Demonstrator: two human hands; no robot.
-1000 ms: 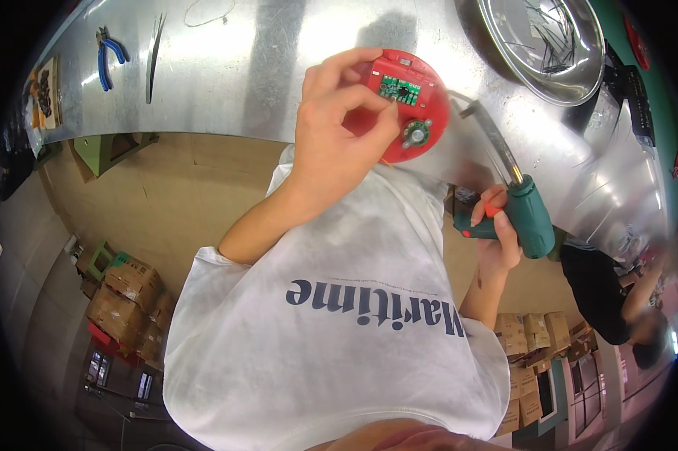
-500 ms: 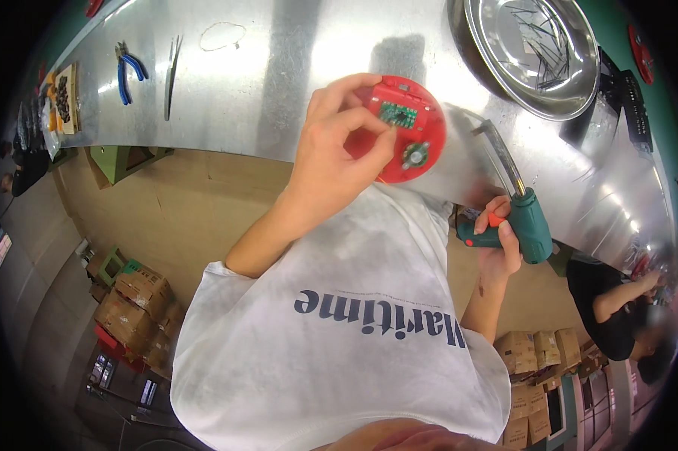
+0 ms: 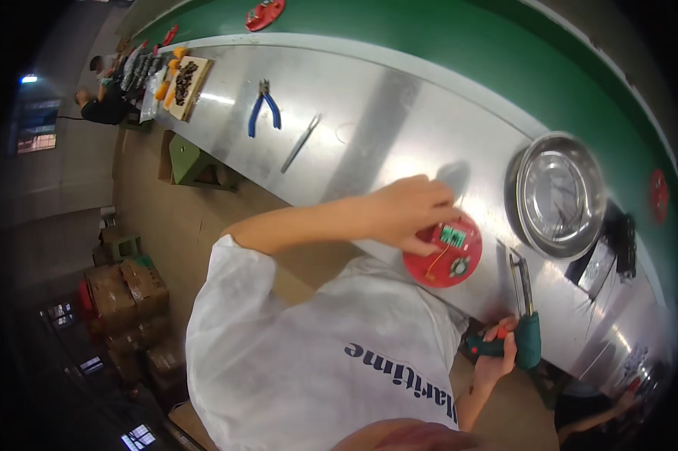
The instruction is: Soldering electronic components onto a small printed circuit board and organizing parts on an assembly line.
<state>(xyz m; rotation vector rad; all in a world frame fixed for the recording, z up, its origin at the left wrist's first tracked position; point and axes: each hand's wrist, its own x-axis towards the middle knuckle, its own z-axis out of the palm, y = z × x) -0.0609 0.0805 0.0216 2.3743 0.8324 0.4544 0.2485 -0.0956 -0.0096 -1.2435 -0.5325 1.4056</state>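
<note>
My left hand (image 3: 418, 214) is closed on the upper left edge of a round red plastic housing (image 3: 438, 278), held over the near edge of the metal table. Set in the housing are a green circuit board (image 3: 452, 237) and a small round part (image 3: 460, 266), with a thin orange wire to their left. My right hand (image 3: 495, 361) grips a green soldering gun (image 3: 530, 342) with a finger at its red trigger. The gun's long metal tip points away from me, right of the housing and apart from it. The left fingertips are partly hidden.
Blue-handled pliers (image 3: 265, 111) and tweezers (image 3: 301, 143) lie on the table (image 3: 384, 113) at the left. A steel bowl (image 3: 521, 177) with thin dark pieces stands at the right. Farther left is a board (image 3: 185, 86) with small dark parts. A co-worker sits at lower right.
The whole view has swung, so the table's far side now shows. My left fingers have gone from a pinch beside the circuit board to the housing's edge. The right hand keeps its grip.
</note>
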